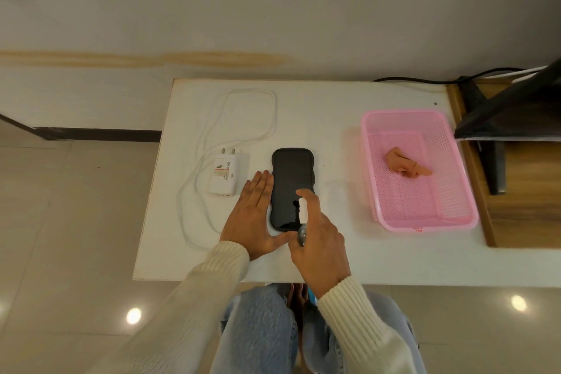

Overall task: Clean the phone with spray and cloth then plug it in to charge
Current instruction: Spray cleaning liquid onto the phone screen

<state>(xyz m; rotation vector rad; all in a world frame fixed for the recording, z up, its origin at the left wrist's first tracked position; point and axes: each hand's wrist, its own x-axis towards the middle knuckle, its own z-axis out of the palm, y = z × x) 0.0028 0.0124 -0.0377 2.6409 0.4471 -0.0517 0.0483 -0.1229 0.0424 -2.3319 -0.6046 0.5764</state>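
Right hand (318, 240) wrapped round spray bottle (303, 209) at frame centre, left hand (255, 215) flat bracing phone (291, 182): mist lightly, aim mid-screen, keep spray off the bottom edge.

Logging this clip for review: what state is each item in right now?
phone: lying flat on the table, screen dark
spray bottle: held by right hand above the phone
left hand: flat, touching the phone's side
charger: unplugged, lying on the table
cloth: crumpled in the pink basket
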